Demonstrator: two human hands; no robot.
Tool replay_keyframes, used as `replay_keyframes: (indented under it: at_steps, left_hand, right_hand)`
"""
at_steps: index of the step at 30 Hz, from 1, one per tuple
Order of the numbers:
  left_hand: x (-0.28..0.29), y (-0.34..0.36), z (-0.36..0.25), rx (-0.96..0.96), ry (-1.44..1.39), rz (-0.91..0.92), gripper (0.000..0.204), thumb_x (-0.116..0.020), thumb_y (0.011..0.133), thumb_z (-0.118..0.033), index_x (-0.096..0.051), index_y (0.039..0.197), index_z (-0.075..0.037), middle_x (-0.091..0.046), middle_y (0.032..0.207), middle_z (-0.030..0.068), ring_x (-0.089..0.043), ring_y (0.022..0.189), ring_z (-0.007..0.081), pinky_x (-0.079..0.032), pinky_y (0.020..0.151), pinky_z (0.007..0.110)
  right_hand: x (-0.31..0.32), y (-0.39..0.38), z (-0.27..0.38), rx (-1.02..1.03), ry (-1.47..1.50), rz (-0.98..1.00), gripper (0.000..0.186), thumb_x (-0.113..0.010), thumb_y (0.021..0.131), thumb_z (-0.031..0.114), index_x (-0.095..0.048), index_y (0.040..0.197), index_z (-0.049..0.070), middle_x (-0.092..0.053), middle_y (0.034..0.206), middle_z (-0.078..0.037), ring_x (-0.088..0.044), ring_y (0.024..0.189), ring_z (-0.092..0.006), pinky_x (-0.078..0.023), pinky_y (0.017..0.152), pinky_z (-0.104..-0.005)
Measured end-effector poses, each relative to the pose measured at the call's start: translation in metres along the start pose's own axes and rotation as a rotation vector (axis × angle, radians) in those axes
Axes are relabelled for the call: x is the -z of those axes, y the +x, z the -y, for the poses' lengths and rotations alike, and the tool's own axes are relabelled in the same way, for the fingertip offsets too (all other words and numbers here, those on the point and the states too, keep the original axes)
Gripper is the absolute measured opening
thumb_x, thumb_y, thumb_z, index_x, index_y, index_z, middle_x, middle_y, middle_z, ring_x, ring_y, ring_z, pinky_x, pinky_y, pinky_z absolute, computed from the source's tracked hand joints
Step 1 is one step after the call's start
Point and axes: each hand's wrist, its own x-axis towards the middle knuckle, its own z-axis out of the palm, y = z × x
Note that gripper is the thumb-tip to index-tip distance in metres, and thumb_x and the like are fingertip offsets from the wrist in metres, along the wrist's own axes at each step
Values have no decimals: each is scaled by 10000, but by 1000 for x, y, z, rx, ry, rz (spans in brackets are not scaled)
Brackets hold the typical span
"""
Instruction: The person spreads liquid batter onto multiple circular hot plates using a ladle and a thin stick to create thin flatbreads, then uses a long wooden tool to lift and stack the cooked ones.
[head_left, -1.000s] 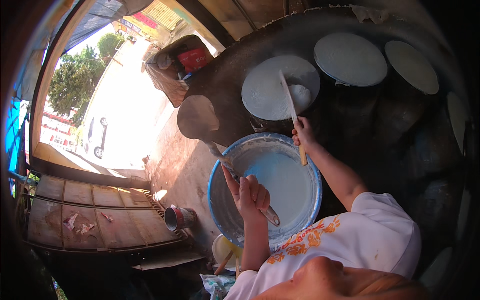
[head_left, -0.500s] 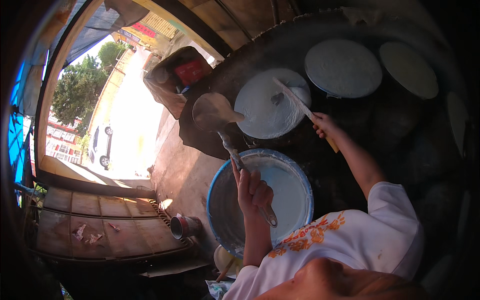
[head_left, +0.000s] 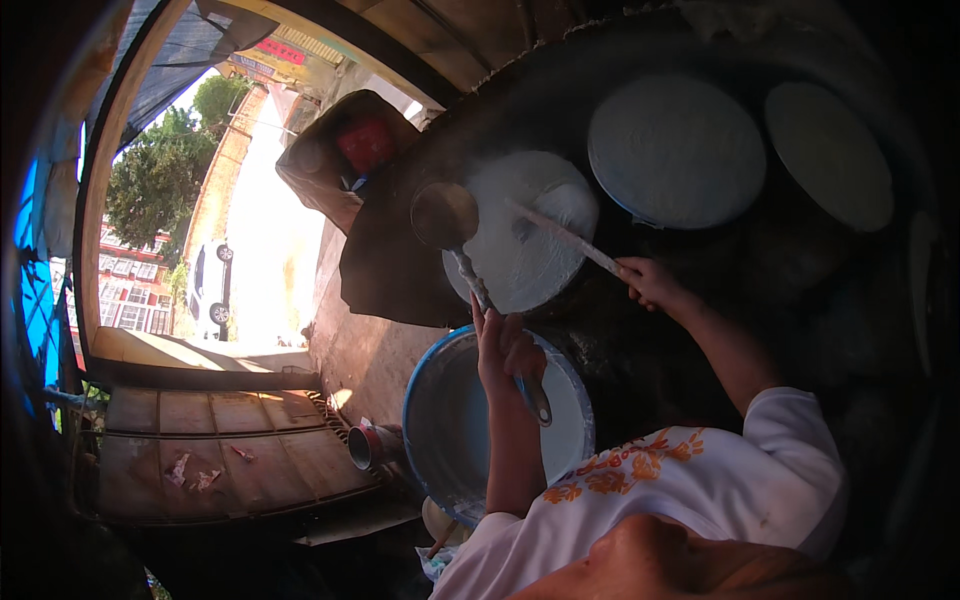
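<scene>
My left hand (head_left: 511, 350) is closed round the handle of a ladle (head_left: 444, 215). The ladle's round bowl overlaps the left edge of a round pan with white batter (head_left: 490, 280) spread over it. My right hand (head_left: 650, 284) grips a long wooden stick (head_left: 570, 238), whose coated far end reaches over the same pan. Beside the stick a dark patch shows in the white layer, and a raised pale fold lies right of it. Below my left forearm stands a blue-rimmed basin (head_left: 408, 405) with whitish liquid inside.
Further right on the dark stove are more white-covered rounds (head_left: 677, 152), (head_left: 828, 157). A bag-like container with a red thing (head_left: 366, 145) stands at the far left of the stove. A metal can (head_left: 374, 446) is beside the basin, near a tiled surface (head_left: 230, 460).
The ladle has moved right over the pan's left edge, its bowl turned. The stick's far end has come nearer across the batter. The whole view has shifted slightly.
</scene>
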Motion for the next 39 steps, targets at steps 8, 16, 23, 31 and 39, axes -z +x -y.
replay_keyframes:
  at_steps: [8, 16, 23, 31, 39]
  left_hand:
    - [0, 29, -2, -18, 259, -85, 445, -245, 992, -201, -161, 1410, -326, -332, 628, 10, -296, 367, 63, -302, 335, 191]
    - [22, 42, -18, 28, 347, -139, 467, -303, 982, -196, -160, 1405, -332, -323, 593, -12, -291, 358, 52, -273, 309, 197]
    - [18, 84, -26, 351, -470, -95, 382, -368, 961, -353, -332, 654, -130, -288, 500, -31, -345, 362, 61, -331, 354, 213]
    - [33, 77, -47, 383, -544, -205, 392, -367, 965, -336, -365, 640, -117, -314, 509, -34, -338, 407, 65, -342, 410, 205]
    - [45, 96, -42, 345, -578, -294, 341, -404, 941, -257, -383, 638, -103, -342, 507, -29, -376, 414, 76, -372, 421, 214]
  right_hand:
    - [32, 31, -3, 165, -172, -180, 325, -480, 917, 224, -547, 1182, 51, -567, 634, -60, -513, 482, -131, -433, 461, -285]
    - [19, 12, -20, 482, -712, -485, 309, -465, 898, 132, -525, 1181, 22, -631, 778, -177, -621, 660, -302, -486, 556, -413]
    - [33, 27, -4, 519, -807, -607, 317, -463, 905, 168, -528, 1195, 59, -602, 681, -170, -593, 592, -318, -463, 507, -424]
    - [15, 53, 13, 501, -813, -404, 316, -482, 885, 171, -548, 1191, 128, -607, 707, -171, -598, 645, -328, -458, 556, -443]
    - [26, 26, 26, 507, -695, -191, 249, -462, 896, 173, -571, 1101, 82, -638, 894, -157, -614, 796, -326, -486, 663, -408]
